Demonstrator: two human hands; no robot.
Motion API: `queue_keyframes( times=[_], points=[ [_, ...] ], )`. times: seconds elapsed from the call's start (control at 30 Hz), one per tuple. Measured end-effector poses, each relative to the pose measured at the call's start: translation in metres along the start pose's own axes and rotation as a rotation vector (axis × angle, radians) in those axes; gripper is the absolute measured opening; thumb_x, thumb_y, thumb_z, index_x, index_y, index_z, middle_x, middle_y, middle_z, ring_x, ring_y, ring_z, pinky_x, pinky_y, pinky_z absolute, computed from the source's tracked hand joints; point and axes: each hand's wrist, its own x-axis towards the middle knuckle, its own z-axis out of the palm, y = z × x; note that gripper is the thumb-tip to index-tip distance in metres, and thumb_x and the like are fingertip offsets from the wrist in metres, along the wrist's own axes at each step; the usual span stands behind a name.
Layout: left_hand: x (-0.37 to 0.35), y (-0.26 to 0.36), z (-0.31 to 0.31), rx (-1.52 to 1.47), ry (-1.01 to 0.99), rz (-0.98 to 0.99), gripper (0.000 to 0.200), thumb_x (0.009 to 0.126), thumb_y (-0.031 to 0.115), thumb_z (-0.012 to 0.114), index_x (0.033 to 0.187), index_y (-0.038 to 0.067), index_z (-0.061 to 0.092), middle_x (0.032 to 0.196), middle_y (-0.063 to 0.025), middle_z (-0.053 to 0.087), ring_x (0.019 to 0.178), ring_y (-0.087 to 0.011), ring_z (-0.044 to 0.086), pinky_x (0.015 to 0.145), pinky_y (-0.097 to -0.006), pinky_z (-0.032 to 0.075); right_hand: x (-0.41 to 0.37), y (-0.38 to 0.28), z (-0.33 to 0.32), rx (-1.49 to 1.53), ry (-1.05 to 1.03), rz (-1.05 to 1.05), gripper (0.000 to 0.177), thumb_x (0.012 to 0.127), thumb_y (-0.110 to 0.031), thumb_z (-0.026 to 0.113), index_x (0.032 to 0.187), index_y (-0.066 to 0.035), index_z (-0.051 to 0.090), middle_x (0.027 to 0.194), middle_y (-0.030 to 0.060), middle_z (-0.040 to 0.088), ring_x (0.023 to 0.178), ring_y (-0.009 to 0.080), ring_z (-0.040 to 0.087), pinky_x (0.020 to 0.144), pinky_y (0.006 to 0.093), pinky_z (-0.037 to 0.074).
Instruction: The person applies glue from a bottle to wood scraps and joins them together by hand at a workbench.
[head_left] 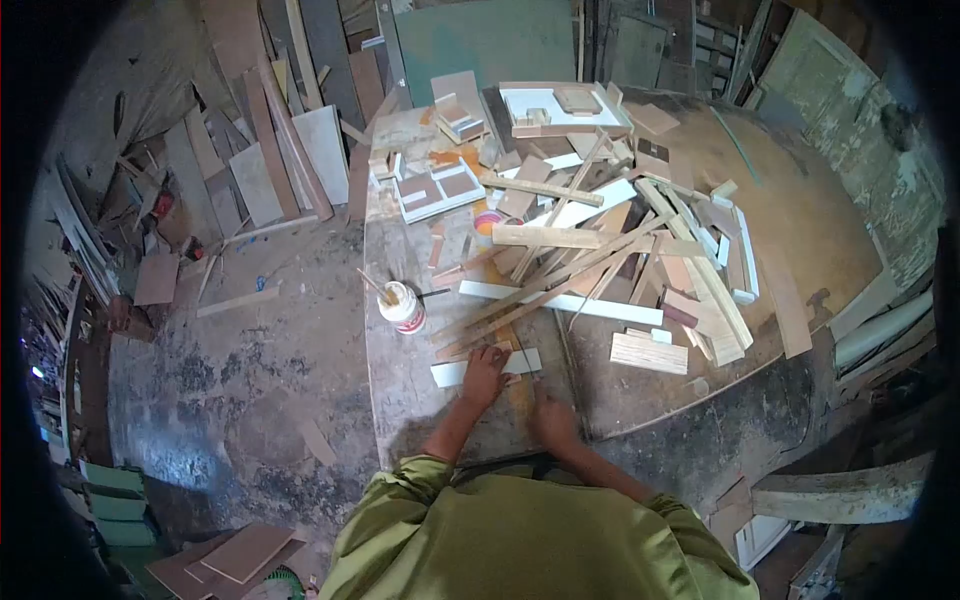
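My left hand (485, 376) grips a short white strip of board (450, 374) and presses it to the near part of the worktable. Its fingers curl over the strip's far edge. Just to the right, my right hand (556, 424) is closed round a thin-bladed tool (527, 356), seen nearly edge-on, like a narrow saw. The blade crosses the strip near its right end and points away from me. The tool's handle is hidden in my fist. Long thin wood strips (480, 325) lie just beyond the left hand.
A heap of wood offcuts (610, 240) covers the table's middle. A white glue bottle (403, 309) with a stick in it stands at the left edge. A partitioned white tray (440, 191) lies farther back. Boards (290, 150) lean at the left wall.
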Motion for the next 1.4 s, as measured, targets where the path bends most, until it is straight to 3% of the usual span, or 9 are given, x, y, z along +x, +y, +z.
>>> queue_keyframes(
  times=[0.27,0.37,0.47,0.67,0.77,0.97,1.07,1.17,1.4],
  points=[
    [0.006,0.002,-0.01,0.024,-0.023,0.005,0.052,0.072,0.028,0.067,0.119,0.009,0.055,0.109,-0.0101,0.052,0.106,-0.03,0.044,0.098,-0.0443,0.031,0.014,0.004,0.006,0.022,-0.007,0.0,0.06,0.077,-0.011,0.053,0.132,0.001,0.033,0.081,0.0233,0.061,0.067,0.0377,0.062,0.059,0.0457,0.05],
    [0.006,0.002,-0.006,0.055,-0.019,-0.042,0.053,0.073,0.027,0.067,0.121,0.009,0.053,0.109,-0.0108,0.052,0.106,-0.0309,0.045,0.097,-0.0438,0.032,0.02,-0.006,0.0,-0.001,-0.089,0.013,0.054,0.082,-0.007,0.044,0.133,0.002,0.028,0.083,0.0235,0.061,0.069,0.0356,0.063,0.06,0.0455,0.05],
    [0.008,0.005,-0.01,0.085,-0.05,-0.058,0.054,0.072,0.027,0.067,0.122,0.009,0.053,0.11,-0.0119,0.052,0.105,-0.0313,0.045,0.095,-0.0419,0.034,-0.009,-0.001,0.01,0.053,0.042,-0.038,0.062,0.077,-0.012,0.055,0.132,0.002,0.032,0.081,0.0232,0.061,0.066,0.0369,0.062,0.058,0.0444,0.05],
    [0.01,-0.003,-0.008,0.036,-0.048,-0.011,0.054,0.073,0.029,0.067,0.122,0.009,0.053,0.112,-0.0121,0.052,0.104,-0.0317,0.046,0.095,-0.0423,0.033,0.003,-0.001,-0.004,0.001,-0.05,0.05,0.059,0.079,-0.012,0.053,0.132,0.0,0.032,0.082,0.0234,0.061,0.065,0.0366,0.061,0.057,0.0459,0.049],
    [0.01,-0.001,-0.008,0.061,-0.05,-0.016,0.054,0.073,0.029,0.067,0.121,0.009,0.053,0.113,-0.0121,0.052,0.105,-0.0319,0.046,0.095,-0.0425,0.033,0.031,0.003,0.018,0.03,0.077,-0.023,0.058,0.079,-0.012,0.053,0.132,-0.001,0.032,0.076,0.0228,0.061,0.062,0.0374,0.061,0.055,0.0467,0.049],
    [0.011,0.002,-0.01,0.128,-0.054,-0.036,0.055,0.073,0.031,0.066,0.122,0.01,0.052,0.111,-0.0115,0.052,0.106,-0.0313,0.046,0.096,-0.0459,0.032,-0.015,0.002,0.017,0.016,0.066,-0.021,0.055,0.078,-0.008,0.05,0.13,-0.002,0.034,0.073,0.0229,0.061,0.061,0.0392,0.06,0.055,0.0487,0.048],
    [0.008,0.0,-0.006,0.086,-0.078,-0.044,0.055,0.073,0.032,0.066,0.122,0.01,0.051,0.11,-0.0108,0.051,0.107,-0.0303,0.046,0.096,-0.047,0.032,-0.016,-0.009,-0.002,0.043,-0.056,0.046,0.054,0.079,-0.008,0.05,0.13,-0.001,0.034,0.074,0.0245,0.06,0.061,0.0391,0.06,0.056,0.0486,0.048],
    [0.008,-0.005,-0.003,0.074,-0.038,-0.02,0.055,0.073,0.032,0.066,0.122,0.01,0.052,0.11,-0.0102,0.051,0.107,-0.0294,0.046,0.096,-0.0468,0.031,0.019,-0.004,0.015,0.081,0.165,-0.058,0.056,0.078,-0.009,0.05,0.131,-0.001,0.032,0.075,0.024,0.06,0.061,0.0388,0.06,0.055,0.0482,0.047],
    [0.009,-0.002,-0.004,0.101,-0.034,-0.022,0.054,0.073,0.031,0.066,0.121,0.01,0.052,0.109,-0.0095,0.051,0.106,-0.0291,0.046,0.095,-0.0462,0.032,-0.01,-0.004,0.007,0.047,-0.046,0.026,0.059,0.078,-0.009,0.051,0.133,0.0,0.029,0.08,0.0233,0.061,0.067,0.0388,0.061,0.059,0.0477,0.048]
  ],
)
